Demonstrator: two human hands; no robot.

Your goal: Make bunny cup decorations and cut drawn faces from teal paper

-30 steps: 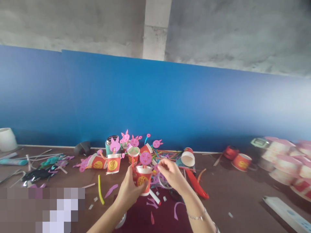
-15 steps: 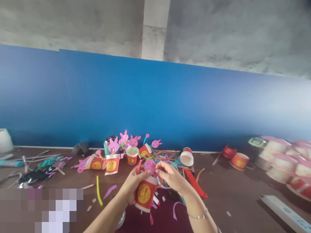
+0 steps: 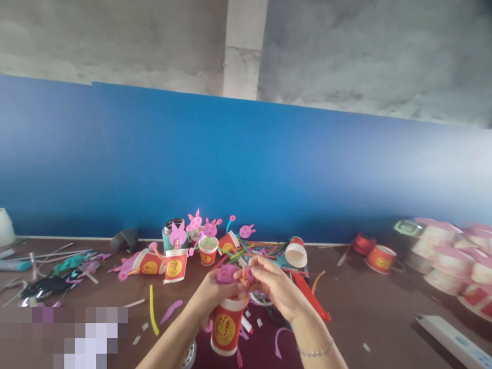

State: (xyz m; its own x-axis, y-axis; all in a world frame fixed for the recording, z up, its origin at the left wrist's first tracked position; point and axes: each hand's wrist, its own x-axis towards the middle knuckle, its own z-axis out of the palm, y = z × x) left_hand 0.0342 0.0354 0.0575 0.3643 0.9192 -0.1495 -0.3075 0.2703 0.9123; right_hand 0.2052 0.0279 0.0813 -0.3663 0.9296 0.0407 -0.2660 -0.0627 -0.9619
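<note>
1. Red paper cup [image 3: 225,330] with a white rim and round yellow emblem: it's near-upright before you, over the dark red mat [image 3: 261,354]; I can't tell whether its base touches.
2. Your left hand [image 3: 215,297] is closed around the cup's rim, beside the flat pink face cutout [image 3: 226,274]. Squeezing there could buckle the paper or crease the cutout.
3. Your right hand [image 3: 271,282] is closed in a fingertip pinch on a small pink flat piece [image 3: 249,271] beside a slim orange strip [image 3: 243,278]. Pulling sideways could bend the strip or tear something loose; its attachment is hidden.
4. Lowering the cup onto the white, red-ended tube [image 3: 247,325] just beside it could tip it.
</note>
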